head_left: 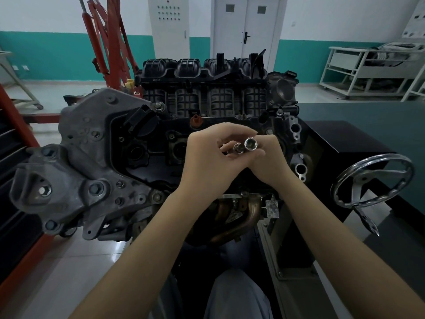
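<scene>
A car engine (96, 157) sits on a stand in front of me, its black intake manifold (202, 84) at the far side. Above its middle my left hand (207, 157) and my right hand (271, 162) meet. Between them is a chrome socket (250, 143) on a short chrome shaft (238, 148), its open end facing me. My left fingers curl around the shaft and my thumb presses under it. My right hand sits behind the socket; its fingers are mostly hidden.
A chrome handwheel (372, 180) with a crank handle stands on the stand's right side. A red engine hoist (108, 42) rises at the back left. A white rack (368, 72) stands at the back right, double doors (246, 31) behind. The exhaust manifold (234, 217) hangs below my wrists.
</scene>
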### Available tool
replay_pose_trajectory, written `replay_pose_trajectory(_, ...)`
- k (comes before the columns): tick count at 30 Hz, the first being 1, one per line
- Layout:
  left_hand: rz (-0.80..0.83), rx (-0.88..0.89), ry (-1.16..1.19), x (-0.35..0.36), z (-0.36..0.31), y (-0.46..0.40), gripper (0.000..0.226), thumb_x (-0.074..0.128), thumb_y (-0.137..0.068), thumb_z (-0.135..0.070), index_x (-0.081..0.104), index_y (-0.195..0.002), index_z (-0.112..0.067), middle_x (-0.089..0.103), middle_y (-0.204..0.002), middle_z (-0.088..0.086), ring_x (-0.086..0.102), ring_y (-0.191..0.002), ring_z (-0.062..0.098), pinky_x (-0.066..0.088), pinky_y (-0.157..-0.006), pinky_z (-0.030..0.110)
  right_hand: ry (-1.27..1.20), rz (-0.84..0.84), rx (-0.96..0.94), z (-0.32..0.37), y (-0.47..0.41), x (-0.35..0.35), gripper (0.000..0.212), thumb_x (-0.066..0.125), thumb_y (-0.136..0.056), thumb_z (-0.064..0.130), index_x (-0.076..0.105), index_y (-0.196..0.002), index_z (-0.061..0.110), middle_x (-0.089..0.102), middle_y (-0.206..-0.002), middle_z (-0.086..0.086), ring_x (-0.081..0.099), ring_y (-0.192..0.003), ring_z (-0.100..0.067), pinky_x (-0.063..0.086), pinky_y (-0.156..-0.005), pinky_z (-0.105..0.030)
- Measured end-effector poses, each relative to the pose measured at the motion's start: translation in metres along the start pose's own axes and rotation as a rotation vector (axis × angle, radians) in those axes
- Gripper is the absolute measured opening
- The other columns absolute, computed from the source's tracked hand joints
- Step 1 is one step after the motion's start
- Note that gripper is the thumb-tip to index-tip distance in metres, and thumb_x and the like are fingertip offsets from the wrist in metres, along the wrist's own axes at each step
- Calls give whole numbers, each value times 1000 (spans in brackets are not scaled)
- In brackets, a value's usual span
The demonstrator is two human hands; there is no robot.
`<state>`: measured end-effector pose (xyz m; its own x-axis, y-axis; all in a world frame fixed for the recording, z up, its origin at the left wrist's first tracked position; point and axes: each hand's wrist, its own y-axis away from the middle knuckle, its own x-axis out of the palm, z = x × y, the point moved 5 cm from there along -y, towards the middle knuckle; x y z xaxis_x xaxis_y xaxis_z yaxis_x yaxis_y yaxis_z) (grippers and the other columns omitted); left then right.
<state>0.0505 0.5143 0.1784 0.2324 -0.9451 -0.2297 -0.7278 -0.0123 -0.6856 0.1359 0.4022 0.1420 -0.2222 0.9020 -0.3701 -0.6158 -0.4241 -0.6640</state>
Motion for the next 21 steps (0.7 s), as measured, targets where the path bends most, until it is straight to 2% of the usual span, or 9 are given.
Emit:
replay_pose_trajectory(3, -22, -20, 67, 0, 0, 2, 31, 77, -75, 0, 72, -103, -13, 72, -95, -3, 69, -93, 7, 55, -86, 25, -15, 24, -25, 5, 0, 1, 28, 69, -82, 0, 69, -94, 25, 71, -90, 20, 68, -91, -2, 50, -80, -16)
replay_pose_trajectory(6, 43, -9, 164, 1, 0, 3, 38, 69, -79, 9, 67, -111, -13, 73, -100, 3, 69, -99, 14, 55, -91, 33, -26, 77, 5, 6, 0, 3, 39, 66, -84, -5, 64, -93, 32, 68, -90, 29, 65, -91, 5, 47, -79, -11)
replay_pose_trajectory(8, 76, -2, 178, 2, 0, 2, 38, 69, -79, 9, 66, -112, -9, 72, -101, 8, 69, -101, 17, 54, -93, 36, -22, 50, 19, 3, 0, 2, 37, 68, -81, -5, 67, -88, 31, 69, -85, 28, 66, -87, 6, 47, -77, -10)
replay_pose_trajectory(10, 57, -4, 107, 2, 0, 2, 37, 77, -74, 1, 69, -109, -8, 72, -99, 4, 68, -99, 12, 54, -91, 31, -21, 14, 29, 0, 0, -1, 26, 71, -77, -4, 73, -82, 22, 72, -82, 18, 68, -84, -1, 50, -76, -15)
replay_pose_trajectory(12, -15, -18, 32, 0, 2, 1, 36, 84, -68, -7, 72, -102, -11, 72, -94, -3, 68, -93, 6, 54, -87, 24, -3, 12, 25, -1, 0, -1, 16, 72, -78, -3, 73, -91, 6, 73, -88, 3, 70, -86, -9, 53, -78, -21)
replay_pose_trajectory(13, -46, -18, 20, -1, 2, 1, 35, 85, -68, -9, 72, -100, -12, 72, -92, -5, 68, -91, 5, 54, -85, 23, 3, 8, 16, 1, 0, 0, 16, 72, -79, 0, 73, -95, 6, 72, -90, 2, 70, -88, -9, 52, -79, -21)
replay_pose_trajectory(17, -34, 20, 71, 0, 3, 2, 33, 75, -76, 2, 71, -106, -12, 72, -96, -1, 69, -95, 9, 55, -87, 26, 3, 41, -16, 12, 0, 2, 20, 66, -82, 14, 64, -92, 32, 68, -86, 29, 65, -88, 6, 47, -78, -11)
replay_pose_trajectory(19, 16, 17, 136, 0, 2, 3, 38, 72, -78, 7, 68, -110, -13, 72, -100, 3, 69, -98, 13, 54, -90, 29, -7, 40, -3, 10, 0, 2, 26, 66, -83, 9, 65, -86, 34, 67, -84, 32, 65, -84, 8, 47, -75, -9)
replay_pose_trajectory(21, 57, 23, 124, 1, 2, 3, 38, 74, -77, 5, 67, -110, -12, 71, -101, 3, 68, -100, 13, 53, -91, 28, -9, 3, 18, 3, 0, -2, 35, 70, -79, -3, 68, -79, 32, 70, -80, 25, 67, -82, 4, 48, -74, -11)
